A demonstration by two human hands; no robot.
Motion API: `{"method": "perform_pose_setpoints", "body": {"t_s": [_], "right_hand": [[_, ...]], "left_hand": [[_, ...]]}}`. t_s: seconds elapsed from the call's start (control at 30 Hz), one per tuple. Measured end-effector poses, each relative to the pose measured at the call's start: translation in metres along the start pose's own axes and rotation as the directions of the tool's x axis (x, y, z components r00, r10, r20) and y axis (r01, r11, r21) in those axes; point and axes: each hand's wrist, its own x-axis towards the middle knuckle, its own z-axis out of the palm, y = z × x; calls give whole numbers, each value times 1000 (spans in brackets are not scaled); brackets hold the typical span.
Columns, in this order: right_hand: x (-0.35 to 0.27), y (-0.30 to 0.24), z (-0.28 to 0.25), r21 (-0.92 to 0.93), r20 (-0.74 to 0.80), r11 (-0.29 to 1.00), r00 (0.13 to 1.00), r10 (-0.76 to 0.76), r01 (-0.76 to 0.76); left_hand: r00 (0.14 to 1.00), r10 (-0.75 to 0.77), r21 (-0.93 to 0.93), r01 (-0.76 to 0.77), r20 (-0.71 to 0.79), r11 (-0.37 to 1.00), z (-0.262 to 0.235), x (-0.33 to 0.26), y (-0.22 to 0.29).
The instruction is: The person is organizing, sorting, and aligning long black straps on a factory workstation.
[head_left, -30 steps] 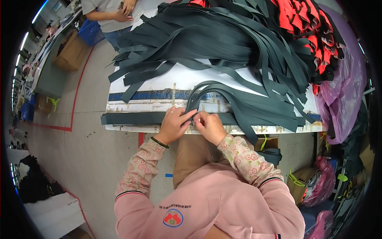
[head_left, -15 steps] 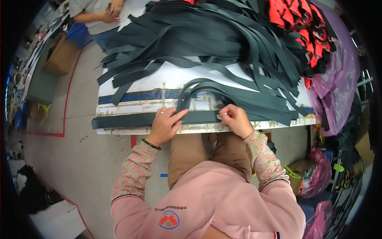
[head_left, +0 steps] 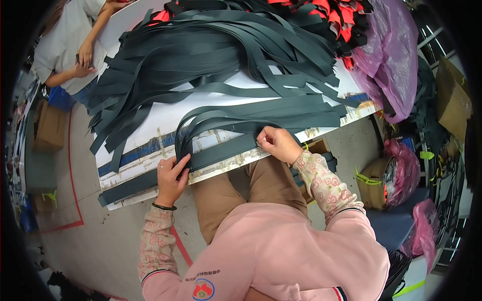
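A long dark grey strip (head_left: pixel 221 153) lies along the near edge of the white worktable (head_left: pixel 160 120). My left hand (head_left: pixel 170 176) presses down on the strip near its left part, thumb and fingers pinching its edge. My right hand (head_left: pixel 277 143) grips the same strip further right, where a bundle of curved grey strips (head_left: pixel 236 120) bends over it. A big heap of dark grey strips (head_left: pixel 201 55) covers the far part of the table.
Red and black pieces (head_left: pixel 346 20) lie at the far right. A purple plastic bag (head_left: pixel 391 60) hangs off the table's right side. Another person (head_left: pixel 65 45) stands at the far left. Cardboard boxes (head_left: pixel 379 183) and pink bags (head_left: pixel 401 170) crowd the floor on the right.
My hands have moved apart along the strip: the right hand slid to the right, the left stayed near the strip's left part. The view has tilted.
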Motion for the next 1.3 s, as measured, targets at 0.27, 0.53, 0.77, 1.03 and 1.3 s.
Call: {"method": "perform_pose_setpoints", "body": {"t_s": [0.27,0.53,0.77,1.03,1.3], "right_hand": [[-1,4,1,27,-25,1000,1000,-12,12],[-1,2,5,28,-51,1000,999,8,-6],[-1,6,8,27,-71,1000,997,-5,7],[0,2,1,10,-31,1000,999,11,-11],[4,11,-7,402,141,903,984,105,-154]], "left_hand": [[1000,8,2,-8,5,1000,4,0,-1],[1000,10,2,-10,10,1000,2,-1,-2],[1000,7,1,-7,8,1000,1,-1,-1],[1000,1,-10,-1,11,1000,2,1,1],[1000,3,17,-3,14,1000,-4,1,1]]}}
